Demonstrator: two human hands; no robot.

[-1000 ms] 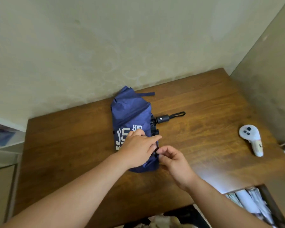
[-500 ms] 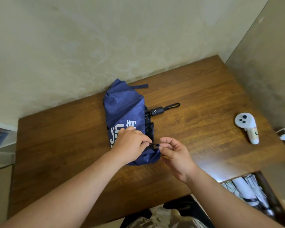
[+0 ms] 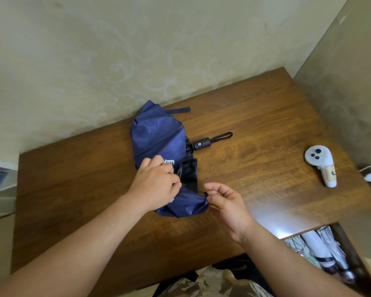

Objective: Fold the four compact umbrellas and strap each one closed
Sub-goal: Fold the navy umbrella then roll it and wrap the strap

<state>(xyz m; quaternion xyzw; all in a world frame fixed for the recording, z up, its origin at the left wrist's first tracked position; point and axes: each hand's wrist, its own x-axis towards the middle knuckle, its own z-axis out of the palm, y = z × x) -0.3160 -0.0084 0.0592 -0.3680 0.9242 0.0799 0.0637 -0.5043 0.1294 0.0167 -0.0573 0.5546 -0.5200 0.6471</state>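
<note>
Wooden tabletop (image 3: 255,116) by the wall: blue umbrella (image 3: 159,136) lies handle-away. Left hand (image 3: 156,185) presses the canopy, right hand (image 3: 225,200) pinches its near edge; strap (image 3: 178,109) at far end.

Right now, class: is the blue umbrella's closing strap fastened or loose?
Loose. The strap lies flat on the table, sticking out from the slack umbrella canopy.

Right hand (image 3: 225,202) now apart from left hand (image 3: 159,183).
</note>
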